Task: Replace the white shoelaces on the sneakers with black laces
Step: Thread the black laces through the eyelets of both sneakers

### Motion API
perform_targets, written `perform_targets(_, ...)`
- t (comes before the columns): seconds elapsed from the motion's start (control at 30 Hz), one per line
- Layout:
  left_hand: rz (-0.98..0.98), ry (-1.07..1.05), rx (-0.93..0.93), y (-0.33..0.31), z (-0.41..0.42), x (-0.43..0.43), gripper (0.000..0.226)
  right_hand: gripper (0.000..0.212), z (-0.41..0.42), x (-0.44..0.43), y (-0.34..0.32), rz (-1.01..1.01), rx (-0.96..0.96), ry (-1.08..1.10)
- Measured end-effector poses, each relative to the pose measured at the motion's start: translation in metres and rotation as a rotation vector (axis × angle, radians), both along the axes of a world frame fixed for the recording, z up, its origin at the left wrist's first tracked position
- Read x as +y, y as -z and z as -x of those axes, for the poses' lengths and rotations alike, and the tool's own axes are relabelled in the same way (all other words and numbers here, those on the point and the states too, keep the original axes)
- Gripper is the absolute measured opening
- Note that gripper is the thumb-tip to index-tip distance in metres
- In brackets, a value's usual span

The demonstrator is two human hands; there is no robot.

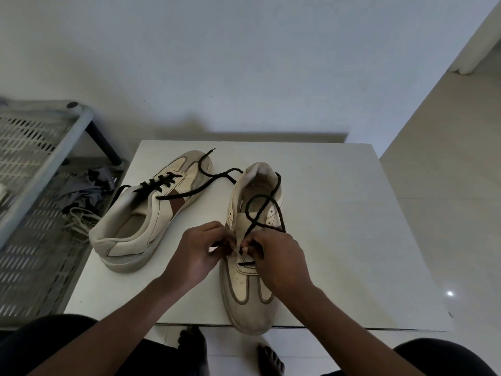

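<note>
Head view, single entry. Item one: right sneaker (pixel 250 302), cream with grey trim, standing on the white counter (pixel 339 240). Its long axis runs towards and away from the person, with the toe nearest the person at the near counter edge and the heel towards the wall. One bar of black lace (pixel 267 207) crosses the lowest eyelets, and the rest loops loose over the tongue, opening and heel collar. Item two: left hand (pixel 199 252), fingers curled, pinching a lace strand at the sneaker's left eyelet row. Item three: right hand (pixel 276 260), fingers curled, pinching the lace just above the threaded bar. Item four: left sneaker (pixel 135 226), set diagonally with the heel near-left and the toe far-right. It is black-laced over several rows with the ends untied, one trailing close to the right sneaker's heel. Item five: white laces (pixel 78 221), heaped on a slatted rack (pixel 40 158) beside the counter. Hazards, judged: a tug towards the person could slide the right sneaker off the edge. The slack loop may snag the heel or tangle with the other sneaker's loose end. Uneven ends or a skipped eyelet would force rethreading.
</note>
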State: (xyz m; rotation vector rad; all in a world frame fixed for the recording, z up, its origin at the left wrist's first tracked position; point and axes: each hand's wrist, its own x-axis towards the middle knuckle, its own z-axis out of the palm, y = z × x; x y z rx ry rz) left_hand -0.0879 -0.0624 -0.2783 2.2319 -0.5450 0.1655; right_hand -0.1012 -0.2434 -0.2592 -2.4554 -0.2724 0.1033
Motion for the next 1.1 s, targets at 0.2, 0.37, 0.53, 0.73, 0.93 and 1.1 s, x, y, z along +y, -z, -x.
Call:
perform_targets(0.2,0.101,-0.058,0.028,0.004,0.0,0.001,0.024,0.016,0.002,0.008,0.007,0.073,-0.073,-0.023)
perform_targets(0.37,0.181,-0.076,0.084,0.009,-0.001,0.001,0.023,0.022,0.001,0.009,0.006,0.14,-0.068,-0.047)
perform_targets(0.53,0.238,-0.085,0.138,0.01,-0.001,0.002,0.025,0.024,0.002,0.012,0.005,0.177,-0.051,-0.073)
perform_targets(0.73,0.327,-0.092,0.208,0.01,-0.006,0.009,0.038,0.021,-0.003,0.017,0.007,0.126,-0.015,-0.074)
perform_targets(0.93,0.363,-0.096,0.237,0.008,-0.007,0.007,0.043,0.021,-0.008,0.016,0.004,0.153,-0.041,-0.104)
perform_targets(1.1,0.351,-0.09,0.235,0.006,-0.006,0.006,0.041,0.027,-0.006,0.018,-0.001,0.181,-0.063,-0.121)
